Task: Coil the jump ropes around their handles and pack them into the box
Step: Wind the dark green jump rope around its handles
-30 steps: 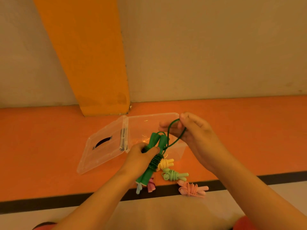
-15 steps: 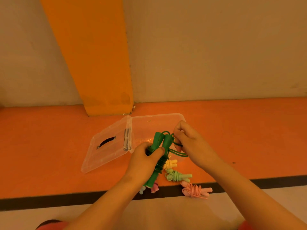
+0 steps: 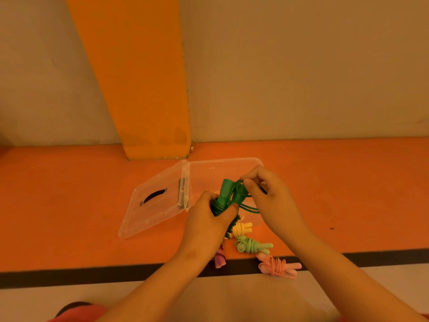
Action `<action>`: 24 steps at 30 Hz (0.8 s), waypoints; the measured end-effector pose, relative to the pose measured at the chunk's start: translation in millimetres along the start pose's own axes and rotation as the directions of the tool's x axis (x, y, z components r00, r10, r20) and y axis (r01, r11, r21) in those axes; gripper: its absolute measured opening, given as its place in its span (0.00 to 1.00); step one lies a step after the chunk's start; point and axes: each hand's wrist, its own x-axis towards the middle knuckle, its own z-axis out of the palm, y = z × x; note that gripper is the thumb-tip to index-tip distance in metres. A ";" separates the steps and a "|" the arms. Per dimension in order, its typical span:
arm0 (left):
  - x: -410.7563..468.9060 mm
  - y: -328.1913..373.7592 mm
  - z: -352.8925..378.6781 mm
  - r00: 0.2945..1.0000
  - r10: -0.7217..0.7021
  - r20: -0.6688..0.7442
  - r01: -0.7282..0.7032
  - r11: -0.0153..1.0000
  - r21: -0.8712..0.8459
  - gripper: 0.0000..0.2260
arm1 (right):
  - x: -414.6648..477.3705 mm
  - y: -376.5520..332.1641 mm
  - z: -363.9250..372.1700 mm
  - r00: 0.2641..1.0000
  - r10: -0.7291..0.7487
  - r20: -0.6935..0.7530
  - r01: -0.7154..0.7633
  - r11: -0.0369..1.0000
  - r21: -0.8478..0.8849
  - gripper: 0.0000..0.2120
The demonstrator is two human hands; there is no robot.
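The orange floor (image 3: 69, 217) carries an open clear box (image 3: 232, 160), a yellow rope (image 3: 242, 228), a light-green rope (image 3: 251, 245) and a pink rope (image 3: 276, 267).

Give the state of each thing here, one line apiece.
Clear plastic box: lid open.
Dark green jump rope: partly coiled.
Left hand: grips its handles.
Right hand: pinches its loose cord.
Yellow jump rope: coiled, set down.
Light green jump rope: coiled, set down.
Pink jump rope: coiled, set down.
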 end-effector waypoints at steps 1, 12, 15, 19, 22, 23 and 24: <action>-0.2 0.7 -0.3 1.000 0.006 -0.005 -0.006 1.000 -0.003 0.05 | -0.1 -0.8 -1.0 0.999 0.040 -0.013 -0.039 0.995 0.092 0.07; 3.9 5.8 3.7 0.993 0.107 -0.044 -0.102 0.991 0.092 0.08 | -10.9 -3.2 14.7 0.999 -0.011 -0.045 0.009 0.999 -0.047 0.16; 4.9 7.5 2.1 0.994 0.101 -0.045 -0.097 0.992 0.086 0.07 | -11.4 -9.9 12.9 0.999 -0.037 -0.018 0.038 0.999 0.024 0.12; 4.9 4.8 0.5 0.999 0.038 -0.035 -0.037 0.999 0.032 0.06 | -8.1 -13.7 3.0 0.992 0.114 0.046 -0.121 0.973 0.198 0.17; 5.8 5.0 -1.7 0.999 0.013 -0.046 -0.013 1.000 -0.006 0.06 | -3.0 -14.6 -5.0 0.982 0.184 0.034 -0.187 0.956 0.228 0.15; 5.7 6.0 -2.6 0.999 0.018 -0.047 -0.018 1.000 -0.011 0.06 | -1.1 -14.6 -6.6 0.980 0.196 0.029 -0.197 0.948 0.251 0.15; 5.2 6.7 -3.2 0.999 0.028 -0.046 -0.029 1.000 -0.009 0.06 | 0.4 -14.6 -8.1 0.977 0.211 0.032 -0.212 0.935 0.285 0.14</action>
